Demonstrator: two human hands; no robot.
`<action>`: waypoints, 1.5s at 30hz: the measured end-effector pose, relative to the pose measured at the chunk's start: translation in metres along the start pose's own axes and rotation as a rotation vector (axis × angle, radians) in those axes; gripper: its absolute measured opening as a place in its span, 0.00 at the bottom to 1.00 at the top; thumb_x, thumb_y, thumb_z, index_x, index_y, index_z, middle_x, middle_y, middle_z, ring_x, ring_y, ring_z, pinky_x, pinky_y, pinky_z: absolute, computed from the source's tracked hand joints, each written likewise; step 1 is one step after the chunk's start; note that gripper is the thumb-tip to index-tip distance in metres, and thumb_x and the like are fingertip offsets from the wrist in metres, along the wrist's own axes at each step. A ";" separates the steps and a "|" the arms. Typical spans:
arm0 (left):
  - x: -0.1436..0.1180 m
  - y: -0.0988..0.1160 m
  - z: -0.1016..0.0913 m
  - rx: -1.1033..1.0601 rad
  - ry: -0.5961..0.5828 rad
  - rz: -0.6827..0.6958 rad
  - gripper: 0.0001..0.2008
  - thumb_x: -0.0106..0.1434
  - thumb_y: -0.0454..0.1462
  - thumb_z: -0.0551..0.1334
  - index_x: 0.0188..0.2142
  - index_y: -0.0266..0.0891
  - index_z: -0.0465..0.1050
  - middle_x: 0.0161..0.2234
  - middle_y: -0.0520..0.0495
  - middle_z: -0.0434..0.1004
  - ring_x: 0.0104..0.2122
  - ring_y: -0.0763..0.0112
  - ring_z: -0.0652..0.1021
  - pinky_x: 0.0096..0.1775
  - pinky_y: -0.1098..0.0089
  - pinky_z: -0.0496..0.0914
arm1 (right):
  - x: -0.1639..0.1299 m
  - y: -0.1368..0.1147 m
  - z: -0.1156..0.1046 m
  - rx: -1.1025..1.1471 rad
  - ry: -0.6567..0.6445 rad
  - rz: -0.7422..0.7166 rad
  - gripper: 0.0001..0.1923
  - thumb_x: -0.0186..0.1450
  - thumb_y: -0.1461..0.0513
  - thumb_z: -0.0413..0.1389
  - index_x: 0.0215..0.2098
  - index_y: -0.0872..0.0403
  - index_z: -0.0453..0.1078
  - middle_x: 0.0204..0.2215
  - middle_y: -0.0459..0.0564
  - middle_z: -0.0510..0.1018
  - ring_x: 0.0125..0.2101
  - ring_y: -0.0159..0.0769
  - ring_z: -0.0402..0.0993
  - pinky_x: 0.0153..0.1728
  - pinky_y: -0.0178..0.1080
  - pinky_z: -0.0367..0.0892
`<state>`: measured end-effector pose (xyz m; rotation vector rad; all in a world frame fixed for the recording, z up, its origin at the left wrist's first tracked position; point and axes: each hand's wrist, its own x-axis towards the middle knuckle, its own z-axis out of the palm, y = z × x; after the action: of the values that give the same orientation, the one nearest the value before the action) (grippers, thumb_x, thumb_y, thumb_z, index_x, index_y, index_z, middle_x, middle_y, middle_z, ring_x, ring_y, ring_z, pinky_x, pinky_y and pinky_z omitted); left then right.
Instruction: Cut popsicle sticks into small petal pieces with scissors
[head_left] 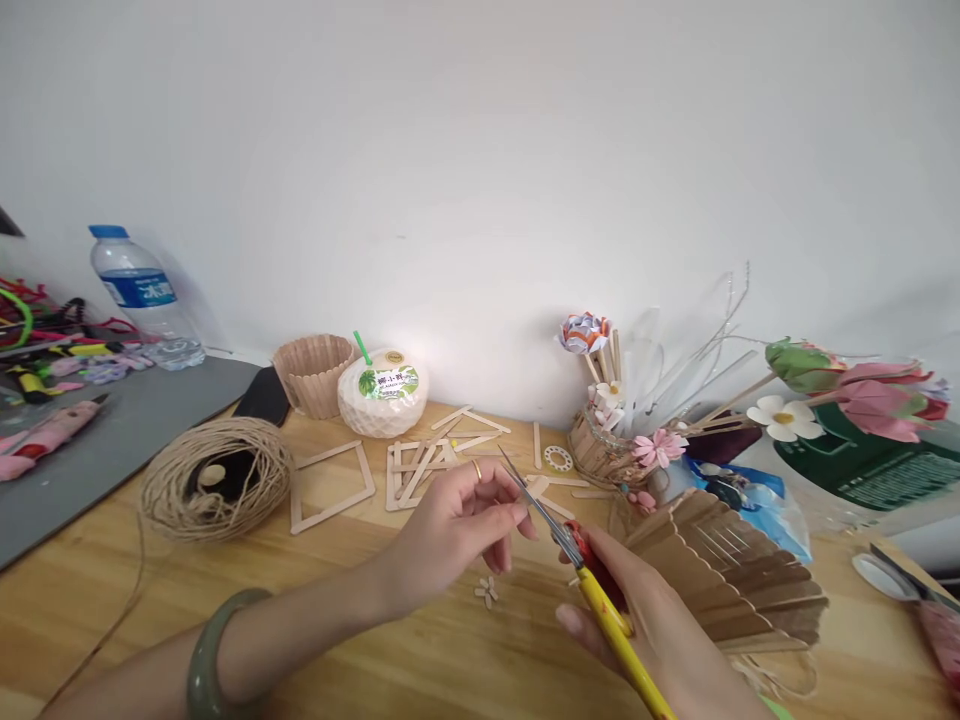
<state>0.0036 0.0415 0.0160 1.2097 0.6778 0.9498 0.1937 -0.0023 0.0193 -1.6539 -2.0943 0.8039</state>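
1. The wooden table (420,670) is spread beneath both hands, and its back edge is set against a white wall.
2. A brown scalloped basket (720,560) is laid on its side, just beyond the right hand on its outer side.
3. A ball of twine (165,490) is placed well to the left of the left hand.
4. The right hand (637,590) is closed around a tool.
5. The left hand (457,520) is held with fingers curled and thumb drawn in close to them; whether anything small is pinched there cannot be told.
6. The tool (611,622), with its yellow handle, is gripped in the right hand; its slim metal end is pointed across to the left hand's fingertips, but contact cannot be made out.
7. A frame of flat sticks (330,514) is laid beyond the left forearm, near the twine.
8. A few tiny wood pieces (486,592) are clustered on the table below the left fingertips, between the two hands.
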 end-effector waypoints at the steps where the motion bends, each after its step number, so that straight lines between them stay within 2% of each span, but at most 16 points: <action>1: 0.000 -0.002 0.000 0.000 -0.007 -0.005 0.06 0.59 0.37 0.59 0.30 0.36 0.65 0.26 0.52 0.74 0.17 0.82 0.70 0.21 0.78 0.65 | -0.001 0.001 0.001 -0.008 0.005 0.009 0.11 0.58 0.54 0.56 0.33 0.52 0.62 0.27 0.45 0.69 0.25 0.37 0.65 0.27 0.37 0.62; 5: -0.001 -0.009 0.000 -0.016 -0.020 -0.007 0.06 0.59 0.38 0.59 0.32 0.37 0.66 0.26 0.52 0.74 0.16 0.83 0.69 0.20 0.79 0.63 | -0.005 0.002 0.002 -0.044 -0.008 0.069 0.11 0.57 0.55 0.56 0.32 0.51 0.60 0.27 0.46 0.70 0.26 0.38 0.66 0.28 0.38 0.62; 12: -0.005 -0.009 0.006 -0.023 0.010 -0.038 0.11 0.58 0.42 0.61 0.31 0.36 0.66 0.25 0.51 0.75 0.15 0.83 0.66 0.18 0.79 0.62 | -0.008 -0.002 0.002 -0.035 -0.060 0.126 0.16 0.56 0.56 0.56 0.40 0.51 0.59 0.29 0.47 0.71 0.29 0.40 0.67 0.31 0.38 0.62; 19: -0.005 -0.010 0.008 -0.042 0.030 -0.036 0.12 0.57 0.43 0.62 0.31 0.36 0.67 0.26 0.48 0.76 0.15 0.82 0.67 0.18 0.78 0.61 | -0.012 -0.001 -0.001 -0.076 -0.060 0.064 0.12 0.57 0.55 0.55 0.35 0.51 0.59 0.25 0.45 0.70 0.25 0.38 0.65 0.27 0.37 0.61; 25: -0.007 -0.008 0.009 -0.047 0.026 -0.068 0.13 0.56 0.44 0.63 0.30 0.35 0.67 0.26 0.48 0.77 0.15 0.83 0.66 0.18 0.78 0.60 | -0.016 -0.002 -0.007 0.005 -0.033 0.017 0.11 0.57 0.54 0.54 0.36 0.49 0.61 0.27 0.47 0.72 0.27 0.42 0.69 0.28 0.40 0.62; 32: -0.006 -0.011 0.010 -0.053 0.019 -0.055 0.14 0.55 0.45 0.63 0.30 0.36 0.67 0.26 0.47 0.77 0.15 0.83 0.65 0.18 0.78 0.59 | -0.013 0.002 -0.001 -0.039 -0.074 0.039 0.14 0.58 0.55 0.55 0.38 0.51 0.56 0.34 0.50 0.71 0.33 0.43 0.69 0.34 0.41 0.62; 40: -0.007 -0.013 0.011 -0.041 0.039 -0.084 0.15 0.55 0.45 0.63 0.30 0.35 0.68 0.27 0.46 0.78 0.15 0.82 0.65 0.19 0.77 0.59 | -0.012 0.000 -0.001 -0.062 -0.126 0.015 0.12 0.58 0.55 0.54 0.35 0.50 0.56 0.28 0.46 0.70 0.27 0.40 0.67 0.27 0.37 0.60; 45: -0.007 -0.014 0.012 -0.068 0.062 -0.103 0.16 0.53 0.47 0.65 0.29 0.35 0.67 0.25 0.46 0.77 0.14 0.82 0.64 0.17 0.77 0.58 | -0.014 0.002 0.000 -0.058 -0.059 0.029 0.11 0.58 0.55 0.54 0.32 0.50 0.56 0.27 0.46 0.71 0.27 0.40 0.68 0.29 0.38 0.62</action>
<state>0.0144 0.0288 0.0051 1.0791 0.7451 0.9199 0.1984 -0.0156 0.0188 -1.7136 -2.1580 0.8178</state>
